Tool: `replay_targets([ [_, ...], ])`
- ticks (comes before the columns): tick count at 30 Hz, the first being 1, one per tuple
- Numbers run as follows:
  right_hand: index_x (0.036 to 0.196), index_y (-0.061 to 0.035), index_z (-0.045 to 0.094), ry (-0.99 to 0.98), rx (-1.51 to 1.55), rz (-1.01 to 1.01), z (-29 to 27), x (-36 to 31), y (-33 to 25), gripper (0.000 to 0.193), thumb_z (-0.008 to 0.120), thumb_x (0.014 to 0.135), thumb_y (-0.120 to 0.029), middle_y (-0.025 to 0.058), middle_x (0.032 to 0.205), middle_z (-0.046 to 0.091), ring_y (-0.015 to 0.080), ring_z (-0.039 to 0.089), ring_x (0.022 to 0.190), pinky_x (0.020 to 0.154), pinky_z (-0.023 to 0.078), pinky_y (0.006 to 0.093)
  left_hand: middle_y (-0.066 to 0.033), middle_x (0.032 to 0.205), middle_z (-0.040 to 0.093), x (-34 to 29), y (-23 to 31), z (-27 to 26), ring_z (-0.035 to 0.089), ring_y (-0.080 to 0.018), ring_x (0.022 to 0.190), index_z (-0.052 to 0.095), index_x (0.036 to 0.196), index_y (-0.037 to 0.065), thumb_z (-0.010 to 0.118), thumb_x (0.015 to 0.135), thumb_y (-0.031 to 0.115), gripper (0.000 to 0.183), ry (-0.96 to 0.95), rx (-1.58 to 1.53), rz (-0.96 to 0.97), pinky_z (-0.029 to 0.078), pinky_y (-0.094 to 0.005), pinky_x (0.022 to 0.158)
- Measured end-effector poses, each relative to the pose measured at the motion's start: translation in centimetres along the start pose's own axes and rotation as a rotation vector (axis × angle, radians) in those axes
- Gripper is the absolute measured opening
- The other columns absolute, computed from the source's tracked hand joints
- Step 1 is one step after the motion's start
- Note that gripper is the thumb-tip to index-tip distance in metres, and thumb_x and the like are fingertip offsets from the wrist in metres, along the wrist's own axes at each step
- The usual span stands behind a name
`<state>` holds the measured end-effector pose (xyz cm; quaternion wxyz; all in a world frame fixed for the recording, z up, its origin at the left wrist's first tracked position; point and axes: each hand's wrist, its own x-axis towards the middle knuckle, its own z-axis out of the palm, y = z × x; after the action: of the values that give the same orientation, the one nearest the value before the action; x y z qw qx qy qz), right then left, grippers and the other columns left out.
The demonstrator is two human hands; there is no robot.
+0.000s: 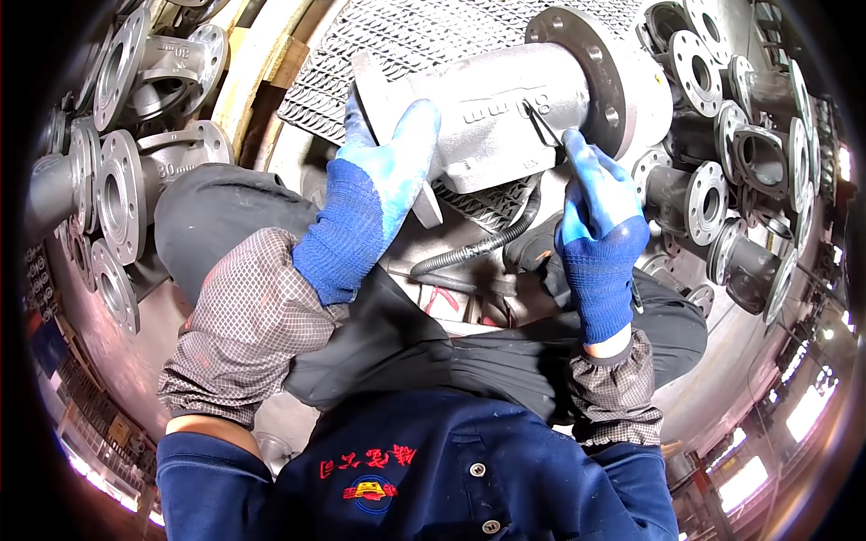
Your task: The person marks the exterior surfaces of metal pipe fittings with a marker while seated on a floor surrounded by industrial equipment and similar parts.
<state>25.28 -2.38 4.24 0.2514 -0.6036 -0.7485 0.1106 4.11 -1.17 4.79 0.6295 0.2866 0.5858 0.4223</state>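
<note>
A grey flanged pipe casting [505, 81] with raised marks on its side lies across a patterned metal grating [352, 54], a round flange at either end. My left hand [383, 158], in a blue coated glove, grips its left flange, thumb on the near side and fingers partly hidden behind. Pinched in my gloved right hand [600, 203] is a thin dark rod-shaped tool [544, 124]. Its tip meets the casting's side by the raised marks. The tool's rear is mostly covered by my hand, so its exact kind does not show.
More flanged castings are piled at the left [122, 194] and the right [699, 194]. Wooden beams [262, 68] stand at the upper left. A dark corrugated hose [478, 251] curves below the casting, between my bent knees.
</note>
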Motion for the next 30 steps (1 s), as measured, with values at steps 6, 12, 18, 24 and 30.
replay_targets([
  [6,0.121,-0.0073,0.063,-0.026,-0.038,0.008,-0.2,0.0,-0.2,0.05,0.055,0.077,0.013,0.0134,0.103,0.068,0.0251,0.064,0.095,0.081,0.049,0.0309,-0.0067,0.115,0.057,0.3,0.0,0.4,0.053,-0.0133,0.103,0.045,0.129,-0.003,0.061,0.093,0.024,0.048,0.065,0.021,0.001,0.044,-0.0278,0.091],
  [12,0.121,-0.0075,0.063,-0.011,-0.003,0.005,-0.1,0.1,-0.2,0.05,0.055,0.076,0.013,0.0134,0.103,0.068,0.0253,0.064,0.095,0.081,0.049,0.0309,-0.0067,0.115,0.057,1.3,-1.6,-0.6,0.054,-0.0135,0.103,0.044,0.129,-0.004,0.062,0.093,0.023,0.048,0.046,0.046,0.108,0.044,-0.0272,0.091],
  [18,0.12,-0.0074,0.063,-0.035,-0.041,0.005,-0.5,0.3,-0.3,0.046,0.056,0.079,0.012,0.0127,0.106,0.067,0.0249,0.065,0.096,0.082,0.05,0.0308,-0.0061,0.114,0.057,1.4,-1.5,-0.7,0.054,-0.0129,0.102,0.044,0.129,-0.003,0.061,0.094,0.023,0.047,0.057,0.108,0.075,0.044,-0.0267,0.09],
  [24,0.124,-0.0127,0.06,-0.056,-0.026,-0.06,-0.7,0.3,0.3,0.05,0.06,0.076,0.001,0.0175,0.106,0.064,0.0325,0.063,0.094,0.081,0.051,0.0374,-0.0049,0.111,0.057,1.2,-1.5,-0.5,0.054,-0.0126,0.1,0.045,0.128,-0.001,0.06,0.094,0.025,0.046,0.039,0.078,0.122,0.045,-0.0265,0.087],
  [30,0.123,-0.0131,0.06,-0.073,-0.019,-0.036,-0.8,0.5,0.1,0.048,0.059,0.077,0.001,0.0167,0.105,0.063,0.0323,0.063,0.092,0.079,0.051,0.0378,-0.0053,0.11,0.057,1.7,-2.0,-1.1,0.054,-0.0131,0.099,0.047,0.125,-0.002,0.061,0.093,0.025,0.044,0.048,0.164,0.143,0.045,-0.0269,0.087],
])
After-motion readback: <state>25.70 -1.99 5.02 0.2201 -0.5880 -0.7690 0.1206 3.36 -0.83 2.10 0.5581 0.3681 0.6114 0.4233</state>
